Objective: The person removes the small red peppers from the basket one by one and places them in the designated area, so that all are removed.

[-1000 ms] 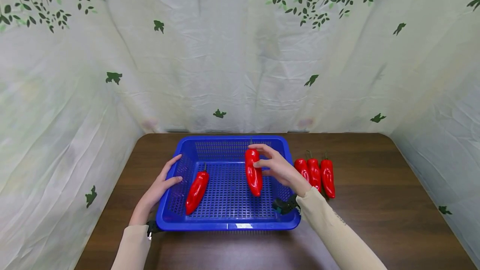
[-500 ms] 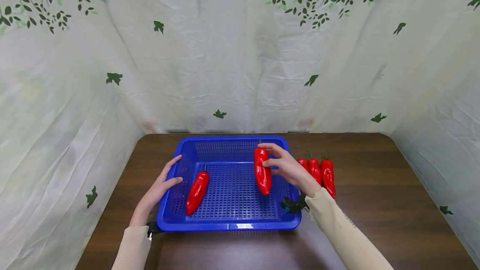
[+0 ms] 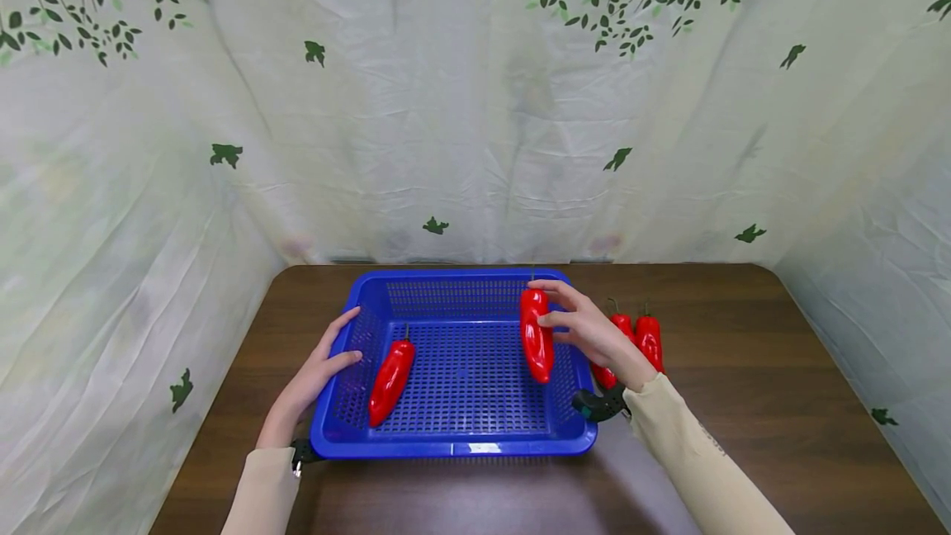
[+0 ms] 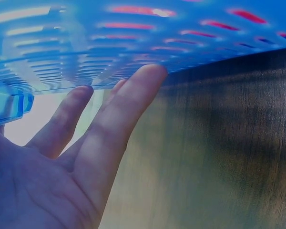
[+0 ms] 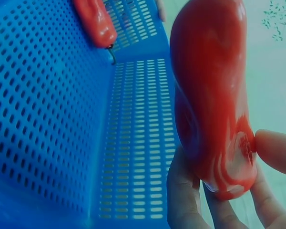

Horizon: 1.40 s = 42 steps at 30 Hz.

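Observation:
In the head view a blue perforated plastic basket (image 3: 464,447) stands on the brown table. My left hand (image 3: 319,366) holds its left side, thumb over the rim, and in the left wrist view fingers (image 4: 119,129) lie against the slotted outer wall. Near the basket's right wall, my right hand (image 3: 587,327) grips a shiny red chili pepper (image 3: 537,345) by its stem end, tip pointing down. The right wrist view shows this pepper (image 5: 207,86) between thumb and fingers. Another red chili pepper (image 3: 391,382) lies in the basket's left part.
Right of the basket, more red chili peppers (image 3: 650,341) lie on the wooden table (image 3: 758,386), partly hidden by my right hand and wrist. A pale cloth curtain (image 3: 475,106) with printed green leaves hangs behind the table and at both sides.
My right hand has moved rightward with the red chili pepper, from over the basket's middle right to its right wall. The left hand and basket have stayed nearly still.

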Available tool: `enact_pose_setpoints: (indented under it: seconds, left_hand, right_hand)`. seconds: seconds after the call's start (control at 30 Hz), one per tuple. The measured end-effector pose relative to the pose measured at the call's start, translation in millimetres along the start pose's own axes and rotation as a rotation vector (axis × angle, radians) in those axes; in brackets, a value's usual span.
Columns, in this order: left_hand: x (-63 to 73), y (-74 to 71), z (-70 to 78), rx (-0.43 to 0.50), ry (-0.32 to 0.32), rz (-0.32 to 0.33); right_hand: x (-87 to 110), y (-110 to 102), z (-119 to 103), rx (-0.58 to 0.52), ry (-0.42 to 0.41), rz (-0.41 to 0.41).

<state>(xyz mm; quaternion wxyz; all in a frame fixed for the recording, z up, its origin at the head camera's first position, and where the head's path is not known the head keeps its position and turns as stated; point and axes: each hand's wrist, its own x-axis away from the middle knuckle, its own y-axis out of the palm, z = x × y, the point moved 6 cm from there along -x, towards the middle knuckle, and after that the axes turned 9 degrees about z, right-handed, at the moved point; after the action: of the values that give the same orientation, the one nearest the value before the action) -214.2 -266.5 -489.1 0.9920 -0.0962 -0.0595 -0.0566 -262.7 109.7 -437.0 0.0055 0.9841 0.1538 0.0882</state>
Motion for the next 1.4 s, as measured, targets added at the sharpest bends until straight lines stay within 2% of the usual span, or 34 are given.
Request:
enact_pose_setpoints:
  seconds: [0.3,0.57,1.4]
  left_hand:
    - [-1.9,-0.5,-3.2,0.0,-0.021,0.013]
    - [-2.9,-1.3,-4.4,0.004,-0.011,0.011]
    - [0.2,0.3,1.1,0.015,0.008,0.005]
  right_hand:
    - [3.9,-15.4,-5.0,-0.005,-0.023,0.006]
    - [9.2,-30.5,-7.1,-0.011,-0.043,0.012]
    - [22.1,-69.7,-2.3,0.021,-0.065,0.104]
